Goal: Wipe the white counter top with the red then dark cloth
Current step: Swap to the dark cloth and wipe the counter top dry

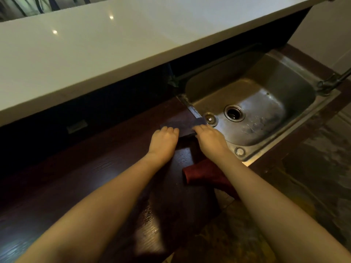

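Landmark: rectangular stainless steel sink, sunk in the dark reddish wooden tabletop.
Dark cloth: flat folded dark blue-grey cloth, on the tabletop at the sink's left rim.
Left hand: palm down, fingers together, pressed on the cloth's left near edge; nothing pinched.
Right hand: grip curled over the cloth's right near corner, beside the sink rim.
Red cloth: crumpled dark red cloth, nearer than the sink, at the tabletop's front edge, partly under the right forearm.
White counter: long glossy white raised counter top, beyond the sink, bare along its length.
Open room: bare tabletop left of the sink.
Writing: none readable.
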The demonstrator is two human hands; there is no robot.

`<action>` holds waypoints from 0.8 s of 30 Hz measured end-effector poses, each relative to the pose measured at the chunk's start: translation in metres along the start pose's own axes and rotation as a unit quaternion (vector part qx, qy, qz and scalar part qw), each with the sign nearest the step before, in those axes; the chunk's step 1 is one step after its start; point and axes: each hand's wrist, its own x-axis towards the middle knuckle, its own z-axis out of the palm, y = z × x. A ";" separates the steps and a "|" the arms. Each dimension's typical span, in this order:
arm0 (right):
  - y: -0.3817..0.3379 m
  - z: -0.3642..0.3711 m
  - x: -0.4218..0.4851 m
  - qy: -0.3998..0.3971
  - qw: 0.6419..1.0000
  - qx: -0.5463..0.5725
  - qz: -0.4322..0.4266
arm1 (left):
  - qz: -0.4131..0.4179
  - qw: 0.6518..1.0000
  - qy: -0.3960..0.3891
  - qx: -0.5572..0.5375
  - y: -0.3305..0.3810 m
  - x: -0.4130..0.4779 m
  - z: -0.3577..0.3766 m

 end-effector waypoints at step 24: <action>-0.338 -0.208 0.035 -0.009 0.931 0.118 -0.346 | -0.244 0.953 0.167 -0.061 -0.229 -0.251 -0.252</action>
